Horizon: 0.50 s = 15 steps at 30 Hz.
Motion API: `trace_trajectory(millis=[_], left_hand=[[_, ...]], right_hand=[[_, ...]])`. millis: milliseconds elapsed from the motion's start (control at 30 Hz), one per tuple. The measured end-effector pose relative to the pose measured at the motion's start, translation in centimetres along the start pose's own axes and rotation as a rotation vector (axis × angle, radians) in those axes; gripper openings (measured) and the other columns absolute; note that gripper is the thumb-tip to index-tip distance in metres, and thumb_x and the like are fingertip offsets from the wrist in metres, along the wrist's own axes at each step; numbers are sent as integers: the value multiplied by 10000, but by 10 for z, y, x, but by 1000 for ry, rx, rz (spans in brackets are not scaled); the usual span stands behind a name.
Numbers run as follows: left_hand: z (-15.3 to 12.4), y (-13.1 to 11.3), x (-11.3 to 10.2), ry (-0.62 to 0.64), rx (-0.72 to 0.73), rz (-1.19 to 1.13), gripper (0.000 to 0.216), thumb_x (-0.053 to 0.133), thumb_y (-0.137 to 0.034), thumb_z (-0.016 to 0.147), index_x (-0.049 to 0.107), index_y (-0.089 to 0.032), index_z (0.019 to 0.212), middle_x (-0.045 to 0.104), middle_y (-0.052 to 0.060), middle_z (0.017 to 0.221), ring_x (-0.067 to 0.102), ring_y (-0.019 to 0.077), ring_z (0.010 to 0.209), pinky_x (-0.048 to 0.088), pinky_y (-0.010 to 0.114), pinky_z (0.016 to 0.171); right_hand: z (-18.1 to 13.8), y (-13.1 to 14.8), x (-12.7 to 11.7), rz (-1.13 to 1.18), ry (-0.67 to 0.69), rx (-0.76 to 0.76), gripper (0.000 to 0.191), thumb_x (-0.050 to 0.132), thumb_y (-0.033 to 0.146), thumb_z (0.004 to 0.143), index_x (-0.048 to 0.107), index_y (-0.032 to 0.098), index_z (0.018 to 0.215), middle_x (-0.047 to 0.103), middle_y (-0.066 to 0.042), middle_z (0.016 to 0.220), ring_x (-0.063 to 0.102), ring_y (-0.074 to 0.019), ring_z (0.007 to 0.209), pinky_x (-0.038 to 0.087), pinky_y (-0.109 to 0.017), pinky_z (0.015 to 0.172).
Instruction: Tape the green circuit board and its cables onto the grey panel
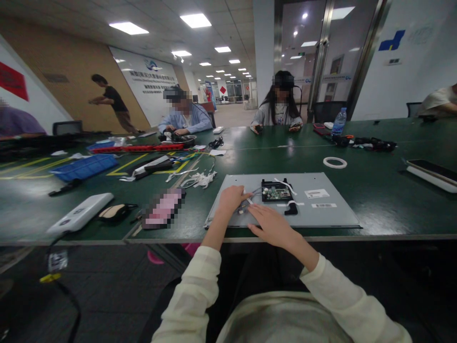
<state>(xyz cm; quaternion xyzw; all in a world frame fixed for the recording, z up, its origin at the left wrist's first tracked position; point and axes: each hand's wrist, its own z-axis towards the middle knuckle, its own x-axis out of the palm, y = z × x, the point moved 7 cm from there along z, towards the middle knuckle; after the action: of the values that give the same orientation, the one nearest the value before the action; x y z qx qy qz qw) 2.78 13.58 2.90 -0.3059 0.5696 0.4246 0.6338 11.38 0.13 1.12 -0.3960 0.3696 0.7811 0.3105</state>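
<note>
A flat grey metal panel [342, 209], like the back of a display, lies on the table before me. Near its far edge sits a black frame holding a green circuit board [277, 192], with white tape strips around it. My left hand [231, 199] is over the panel's left part, fingers bent together at a short white tape strip [249, 199] by thin grey cables. From the right, my right hand [269, 224] reaches the same spot, fingers stretched out and low over the panel. The fingers partly hide the cables and tape.
A white tape roll [334, 163] lies beyond the panel. To the left are a phone [164, 208], a white power bank [81, 213], a computer mouse [116, 212], tape scraps [202, 179] and a blue tray [85, 166]. Other people sit across the table [385, 209].
</note>
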Motion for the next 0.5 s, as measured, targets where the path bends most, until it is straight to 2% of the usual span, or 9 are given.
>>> trace_trajectory(millis=[133,333,500], left_hand=[[0,-1,-1,4,-32,22,558,375,-628,869,675,-159,913,691,139,864,652,248,854,417,280,679],[-3,-7,-3,18,-88,52,477,373,-500,926,674,-138,997,685,174,931,653,254,917,443,287,726],[-3,-11,-6,11,-89,40,433,401,-443,932,689,-125,986,683,183,934,653,251,927,453,289,749]], right_hand=[[-1,0,2,-15,5,0,529,424,376,919,453,75,1353,464,-180,1380,393,-246,1311,307,-419,1089],[-1,1,2,-32,-15,-12,505,428,373,917,484,92,1332,463,-159,1386,401,-240,1306,309,-412,1090],[-2,1,1,-31,-19,-13,506,422,372,921,489,80,1328,470,-169,1378,397,-241,1309,309,-409,1091]])
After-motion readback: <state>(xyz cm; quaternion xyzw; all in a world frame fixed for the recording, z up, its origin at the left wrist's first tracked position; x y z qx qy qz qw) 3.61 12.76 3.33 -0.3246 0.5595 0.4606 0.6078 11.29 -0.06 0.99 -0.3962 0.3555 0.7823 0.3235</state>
